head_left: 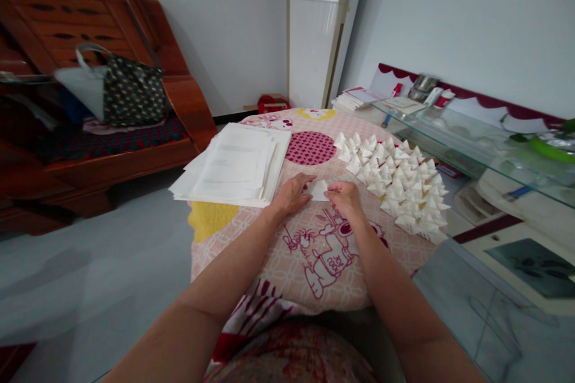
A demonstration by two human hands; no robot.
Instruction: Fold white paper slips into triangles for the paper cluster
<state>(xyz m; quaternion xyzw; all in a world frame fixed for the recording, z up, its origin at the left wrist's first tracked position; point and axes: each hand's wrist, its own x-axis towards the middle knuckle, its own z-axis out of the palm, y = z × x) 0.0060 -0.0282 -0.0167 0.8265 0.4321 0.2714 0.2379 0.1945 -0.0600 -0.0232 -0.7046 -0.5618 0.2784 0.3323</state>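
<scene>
A small piece of folded white paper point(318, 190) lies between my hands, low over the patterned tablecloth point(278, 257). My left hand point(294, 193) has its fingers closed at the paper's left edge. At the right edge, my right hand point(345, 196) pinches the paper between thumb and fingers. To the left of my hands is a stack of white paper sheets point(236, 158), loosely piled. Rows of folded white paper pieces point(395, 176) with pointed tips stand close together on the right side of the table.
A glass-topped cabinet point(485, 149) borders the table on the right, with a cup point(444, 99) and papers on it. Behind the table stands a tall white air conditioner point(312, 42). A wooden bench point(188, 102) at the left carries a dark patterned bag point(135, 91).
</scene>
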